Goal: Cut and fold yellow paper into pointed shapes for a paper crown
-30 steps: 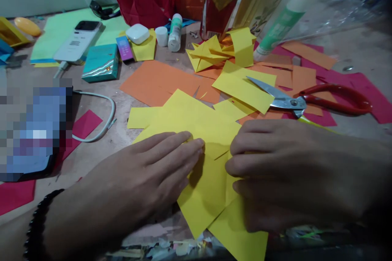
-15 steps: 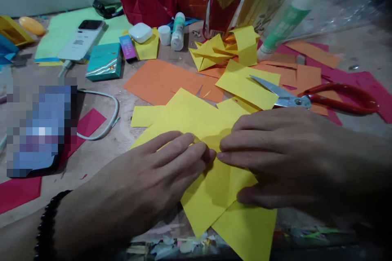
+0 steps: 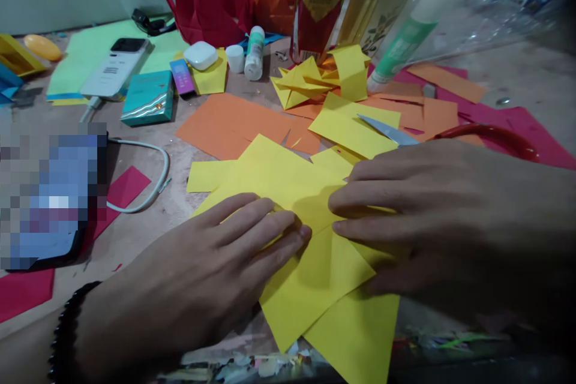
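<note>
A folded sheet of yellow paper (image 3: 310, 294) lies in the middle of the table, with loose flaps pointing several ways. My left hand (image 3: 225, 246) presses on it from the lower left, its fingertips at a crease, and a beaded bracelet (image 3: 67, 330) circles that wrist. My right hand (image 3: 427, 222) lies on the paper's right part, fingers pointing left towards the other fingertips. Just past that hand are the steel blade of a pair of scissors (image 3: 387, 130) and their red handle (image 3: 490, 138). The hand hides the pivot.
Orange paper scraps (image 3: 234, 126) and crimson sheets (image 3: 531, 129) surround the work. A folded yellow paper piece (image 3: 315, 81) and a glue stick (image 3: 405, 36) stand behind it. To the left are a pixelated phone (image 3: 49, 198), a white cable (image 3: 153, 162) and a teal box (image 3: 147, 98).
My right hand has slid up and right across the paper and now covers the scissors' pivot. The left hand has shifted slightly right along the crease.
</note>
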`<move>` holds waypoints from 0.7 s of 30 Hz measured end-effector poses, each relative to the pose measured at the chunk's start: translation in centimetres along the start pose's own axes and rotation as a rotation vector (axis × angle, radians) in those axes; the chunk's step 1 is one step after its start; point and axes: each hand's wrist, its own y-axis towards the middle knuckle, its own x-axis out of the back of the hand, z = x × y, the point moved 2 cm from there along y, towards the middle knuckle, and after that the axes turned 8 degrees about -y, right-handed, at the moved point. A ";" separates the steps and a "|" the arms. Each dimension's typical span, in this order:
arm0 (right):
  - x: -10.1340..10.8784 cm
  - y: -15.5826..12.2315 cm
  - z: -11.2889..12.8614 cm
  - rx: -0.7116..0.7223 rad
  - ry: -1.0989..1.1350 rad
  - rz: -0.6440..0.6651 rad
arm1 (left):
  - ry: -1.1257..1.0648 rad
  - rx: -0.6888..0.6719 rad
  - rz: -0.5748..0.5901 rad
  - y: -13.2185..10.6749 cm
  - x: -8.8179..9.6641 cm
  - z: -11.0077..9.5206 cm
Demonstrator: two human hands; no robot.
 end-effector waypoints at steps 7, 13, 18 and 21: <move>-0.6 0.3 0.4 0.107 0.063 0.132 | -0.035 -0.017 0.009 -0.9 -0.2 -0.1; -1.0 0.7 0.4 0.019 0.186 0.193 | -0.106 -0.027 0.041 -0.8 0.3 -0.3; -0.8 0.4 0.2 0.018 0.203 0.194 | -0.092 -0.043 0.148 -0.9 0.9 -0.5; -0.9 0.5 0.2 -0.019 0.212 0.154 | -0.099 -0.048 0.128 -1.0 1.0 -0.6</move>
